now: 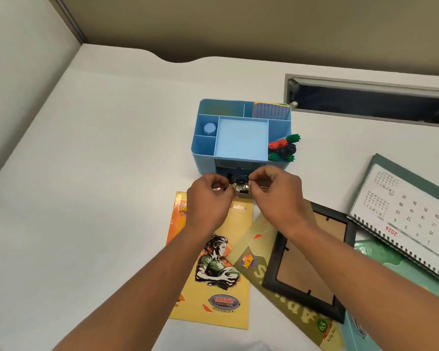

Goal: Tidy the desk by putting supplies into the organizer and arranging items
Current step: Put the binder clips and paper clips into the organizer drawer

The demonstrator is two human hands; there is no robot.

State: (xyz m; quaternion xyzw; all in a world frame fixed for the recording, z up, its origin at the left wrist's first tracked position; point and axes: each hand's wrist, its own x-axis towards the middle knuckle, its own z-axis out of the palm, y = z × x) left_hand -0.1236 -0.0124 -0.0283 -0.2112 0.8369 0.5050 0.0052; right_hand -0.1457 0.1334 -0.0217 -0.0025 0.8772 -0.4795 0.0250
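A light blue desk organizer [241, 150] stands mid-desk with several compartments. Its right compartment holds markers [283, 148] with red, green and black caps. A round white item [209, 128] lies in a left compartment, and a striped pad [271, 110] fills the back right one. Just in front of the organizer's lower opening, my left hand [208, 198] and my right hand [276, 196] pinch small black-and-silver binder clips [241, 186] between fingertips. What lies inside the lower opening is dark and unclear.
A yellow notebook [213, 274] with a drawn figure lies under my left forearm. Beside it are a second yellow notebook [289, 300], a black photo frame [312, 264], a spiral desk calendar [411, 214] and a green folder [390, 262]. A cable slot [365, 97] is set at the desk's back right.
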